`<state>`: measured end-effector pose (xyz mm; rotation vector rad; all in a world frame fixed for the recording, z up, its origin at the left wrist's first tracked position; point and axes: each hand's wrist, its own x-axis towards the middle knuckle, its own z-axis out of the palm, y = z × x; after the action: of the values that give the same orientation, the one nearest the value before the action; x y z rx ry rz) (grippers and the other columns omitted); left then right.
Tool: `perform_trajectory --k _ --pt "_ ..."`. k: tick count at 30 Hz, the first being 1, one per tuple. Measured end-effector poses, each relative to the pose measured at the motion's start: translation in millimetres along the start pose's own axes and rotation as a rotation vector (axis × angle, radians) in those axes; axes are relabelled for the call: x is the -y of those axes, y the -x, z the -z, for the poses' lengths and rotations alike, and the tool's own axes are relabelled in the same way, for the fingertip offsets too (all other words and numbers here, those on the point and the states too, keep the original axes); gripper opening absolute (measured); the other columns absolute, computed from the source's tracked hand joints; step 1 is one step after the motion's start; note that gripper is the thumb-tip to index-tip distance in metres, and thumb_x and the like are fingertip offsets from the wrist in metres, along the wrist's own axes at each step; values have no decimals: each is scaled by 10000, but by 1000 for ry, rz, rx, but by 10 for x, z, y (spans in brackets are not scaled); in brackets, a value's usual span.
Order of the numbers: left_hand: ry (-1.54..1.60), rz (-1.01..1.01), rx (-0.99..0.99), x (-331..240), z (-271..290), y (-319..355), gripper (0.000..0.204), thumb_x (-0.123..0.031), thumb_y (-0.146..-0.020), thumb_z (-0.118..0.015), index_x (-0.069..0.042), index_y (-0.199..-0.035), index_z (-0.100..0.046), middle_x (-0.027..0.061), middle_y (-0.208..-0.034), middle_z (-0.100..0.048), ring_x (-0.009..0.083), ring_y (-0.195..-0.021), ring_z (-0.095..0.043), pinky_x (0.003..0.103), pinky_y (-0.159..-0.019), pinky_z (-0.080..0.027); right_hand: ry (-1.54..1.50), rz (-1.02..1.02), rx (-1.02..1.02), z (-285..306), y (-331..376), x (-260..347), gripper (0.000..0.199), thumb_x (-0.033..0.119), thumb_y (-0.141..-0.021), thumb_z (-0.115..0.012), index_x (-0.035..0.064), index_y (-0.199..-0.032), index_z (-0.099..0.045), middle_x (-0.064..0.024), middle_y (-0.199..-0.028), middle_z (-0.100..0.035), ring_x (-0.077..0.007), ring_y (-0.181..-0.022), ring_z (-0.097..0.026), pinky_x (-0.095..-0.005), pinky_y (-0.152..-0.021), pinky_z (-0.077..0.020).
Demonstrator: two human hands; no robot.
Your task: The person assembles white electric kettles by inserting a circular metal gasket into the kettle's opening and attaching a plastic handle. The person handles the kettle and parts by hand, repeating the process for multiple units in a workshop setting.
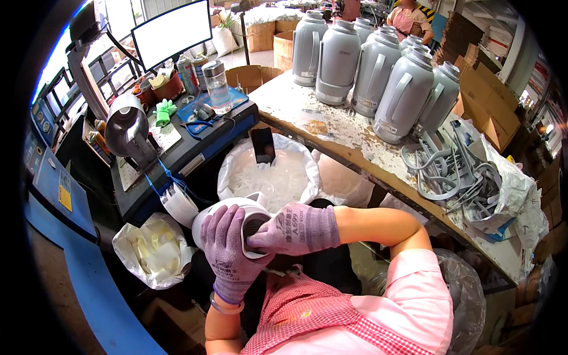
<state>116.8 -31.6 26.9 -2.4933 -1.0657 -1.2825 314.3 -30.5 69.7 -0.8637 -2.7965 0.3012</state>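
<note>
My left hand [228, 248], in a purple knit glove, grips the side of a white plastic jug shell [234, 212] lying on its side in my lap. My right hand [293, 229], also in a purple glove, presses its fingers into the shell's open dark end [254, 228]. Just beyond the shell stands a clear bag of small white plastic parts [278, 174] with a dark flat phone-like thing [263, 145] propped at its back rim.
Several grey jugs [378, 71] stand on a worn wooden bench [331, 127], with a bag of grey handles [455, 174] to the right. A blue machine table [195, 136] at left carries a metal cylinder [125, 124], bottle [218, 86] and monitor [171, 32]. A bag of pale parts [154, 248] sits low left.
</note>
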Motion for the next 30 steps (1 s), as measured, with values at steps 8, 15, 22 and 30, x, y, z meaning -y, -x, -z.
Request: perform_trajectory --k 8,15,22,30 --pt "-45 182 -193 356 269 11 856 -463 -639 -909 -10 -1289 -586 171 -1290 -617 385 -1185 -569 497 -1039 -438 -515 124 -516 133 252 -234 527 283 -1006 -611 -26 -1415 -494 -194 -1434 -540 -306 -1312 -550 -452 -1096 -423" --pt "475 183 -334 491 509 348 990 -293 -659 -922 48 -1441 -419 224 -1337 -570 335 -1224 -590 440 -1045 -477 -1620 -595 -876 -1124 535 -1414 638 523 -1072 -381 -11 -1399 -505 -106 -1350 -590 -193 -1252 -555 -357 -1060 -439" --pt "418 511 131 475 -37 1534 1146 -276 -649 -900 55 -1529 -246 385 -1511 -323 503 -1369 -425 456 -1083 -460 -789 -542 -930 -762 -102 -1818 373 320 -1032 -594 -10 -1194 -654 -89 -1103 -693 -120 -1032 -629 -281 -881 -518" --pt "228 687 181 348 -389 2206 1106 -329 -684 -862 30 -1535 -254 366 -1505 -356 508 -1261 -530 459 -969 -538 -166 177 -222 -740 -2193 -1195 446 400 -791 -775 76 -1092 -722 -140 -1102 -703 -323 -1059 -659 -424 -957 -506"
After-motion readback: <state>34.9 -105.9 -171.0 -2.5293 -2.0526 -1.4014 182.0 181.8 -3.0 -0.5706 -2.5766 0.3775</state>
